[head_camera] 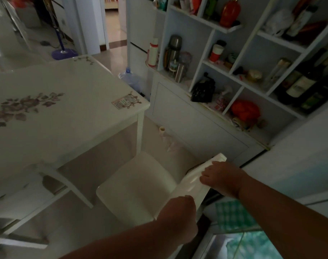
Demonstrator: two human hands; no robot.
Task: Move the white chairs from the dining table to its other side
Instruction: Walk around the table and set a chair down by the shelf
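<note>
A white chair (138, 186) stands at the near right corner of the white dining table (69, 101), which has flower prints on its top. Both my hands grip the top of the chair's backrest. My left hand (178, 214) holds its near end and my right hand (223, 178) holds its far end. The chair's seat points toward the table. A second white chair (19, 199) is tucked under the table at the lower left, only partly visible.
A white shelf unit (224, 75) with bottles, flasks and a cabinet base stands close on the right. A water jug (129, 77) sits on the floor beyond the table. A purple mop (63, 51) leans near the doorway at the back. A green checked cloth (232, 214) lies below my right arm.
</note>
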